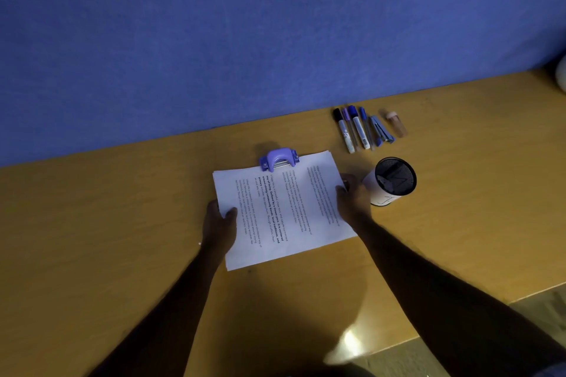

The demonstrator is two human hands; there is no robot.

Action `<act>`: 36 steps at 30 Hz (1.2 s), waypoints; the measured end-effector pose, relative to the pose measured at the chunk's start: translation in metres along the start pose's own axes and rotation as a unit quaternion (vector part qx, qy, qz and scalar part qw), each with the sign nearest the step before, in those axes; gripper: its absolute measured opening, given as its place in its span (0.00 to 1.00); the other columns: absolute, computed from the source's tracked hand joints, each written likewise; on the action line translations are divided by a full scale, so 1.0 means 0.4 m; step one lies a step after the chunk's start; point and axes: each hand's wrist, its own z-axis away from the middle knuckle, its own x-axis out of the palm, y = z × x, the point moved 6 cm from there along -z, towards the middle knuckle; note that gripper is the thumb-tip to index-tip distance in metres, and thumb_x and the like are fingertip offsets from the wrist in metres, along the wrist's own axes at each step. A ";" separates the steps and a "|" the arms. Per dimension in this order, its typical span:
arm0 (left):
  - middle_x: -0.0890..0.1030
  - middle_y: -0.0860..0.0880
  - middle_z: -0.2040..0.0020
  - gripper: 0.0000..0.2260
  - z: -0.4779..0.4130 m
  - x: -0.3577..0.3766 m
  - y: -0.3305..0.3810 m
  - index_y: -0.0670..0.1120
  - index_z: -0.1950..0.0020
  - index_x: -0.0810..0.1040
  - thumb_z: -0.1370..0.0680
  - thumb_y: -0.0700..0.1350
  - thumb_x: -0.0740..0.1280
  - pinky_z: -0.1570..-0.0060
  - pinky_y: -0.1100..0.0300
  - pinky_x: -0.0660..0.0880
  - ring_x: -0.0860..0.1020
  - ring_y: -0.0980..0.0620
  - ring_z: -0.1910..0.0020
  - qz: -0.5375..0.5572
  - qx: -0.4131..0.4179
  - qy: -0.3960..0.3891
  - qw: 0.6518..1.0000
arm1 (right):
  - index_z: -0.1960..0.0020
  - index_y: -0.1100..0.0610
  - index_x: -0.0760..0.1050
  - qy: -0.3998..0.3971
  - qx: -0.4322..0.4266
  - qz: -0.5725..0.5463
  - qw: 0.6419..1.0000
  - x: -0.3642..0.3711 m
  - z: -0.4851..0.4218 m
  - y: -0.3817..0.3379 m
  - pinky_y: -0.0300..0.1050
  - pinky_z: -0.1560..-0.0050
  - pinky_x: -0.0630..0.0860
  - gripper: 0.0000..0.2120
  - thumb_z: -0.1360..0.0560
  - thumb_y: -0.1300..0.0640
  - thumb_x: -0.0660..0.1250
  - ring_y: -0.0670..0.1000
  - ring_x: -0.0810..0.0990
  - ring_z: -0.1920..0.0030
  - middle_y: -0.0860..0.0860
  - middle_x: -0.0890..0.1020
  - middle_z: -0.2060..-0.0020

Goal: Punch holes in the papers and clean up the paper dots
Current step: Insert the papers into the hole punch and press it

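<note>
A stack of printed white papers (284, 211) lies on the wooden desk (122, 223), its far edge tucked into a purple hole punch (278, 159). My left hand (219, 220) grips the stack's left edge, thumb on top of the sheet. On the opposite edge, my right hand (350, 193) holds the stack with fingers curled over it. A tiny white paper dot (199, 243) lies on the desk left of my left wrist.
A black mesh pen cup (390, 182) stands just right of my right hand. Behind it lie several markers (355, 130), a small blue stapler (381, 131) and a pinkish tube (396, 124). A blue partition wall (245, 40) backs the desk. The desk's front edge (459, 323) runs at lower right.
</note>
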 end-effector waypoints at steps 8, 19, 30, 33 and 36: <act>0.78 0.40 0.43 0.14 -0.009 0.001 0.008 0.39 0.36 0.69 0.20 0.44 0.63 0.61 0.61 0.71 0.76 0.49 0.53 -0.017 -0.015 0.030 0.999 | 0.33 0.59 0.72 -0.014 -0.012 0.014 1.000 0.011 -0.020 -0.029 0.42 0.51 0.71 0.17 0.21 0.61 0.60 0.60 0.80 0.42 0.58 0.81 0.40; 0.78 0.40 0.42 0.15 -0.011 0.002 0.007 0.41 0.36 0.68 0.20 0.43 0.65 0.56 0.56 0.75 0.77 0.46 0.51 -0.021 -0.018 0.009 1.000 | 0.32 0.55 0.70 -0.036 -0.010 0.038 0.999 0.030 -0.036 -0.037 0.37 0.67 0.71 0.18 0.22 0.54 0.63 0.52 0.79 0.51 0.54 0.80 0.41; 0.77 0.40 0.39 0.15 0.000 0.005 0.016 0.40 0.35 0.68 0.20 0.40 0.64 0.53 0.56 0.74 0.78 0.43 0.45 -0.007 -0.010 0.019 1.000 | 0.28 0.56 0.67 -0.025 -0.097 0.152 0.983 0.040 -0.040 -0.149 0.55 0.33 0.68 0.27 0.24 0.49 0.68 0.61 0.69 0.33 0.60 0.71 0.34; 0.77 0.39 0.39 0.15 0.003 0.005 0.015 0.39 0.35 0.69 0.20 0.40 0.64 0.53 0.55 0.74 0.78 0.42 0.45 -0.005 -0.013 0.025 1.000 | 0.31 0.57 0.72 -0.066 -0.178 0.141 0.972 0.072 -0.058 -0.232 0.54 0.37 0.73 0.22 0.23 0.51 0.67 0.59 0.74 0.38 0.59 0.75 0.37; 0.76 0.38 0.38 0.16 0.003 0.005 0.015 0.38 0.34 0.69 0.21 0.39 0.64 0.53 0.56 0.73 0.77 0.41 0.43 -0.002 -0.012 0.036 0.999 | 0.31 0.56 0.73 -0.126 -0.207 0.160 0.957 0.119 -0.093 -0.286 0.50 0.38 0.72 0.20 0.22 0.54 0.66 0.60 0.75 0.40 0.60 0.77 0.41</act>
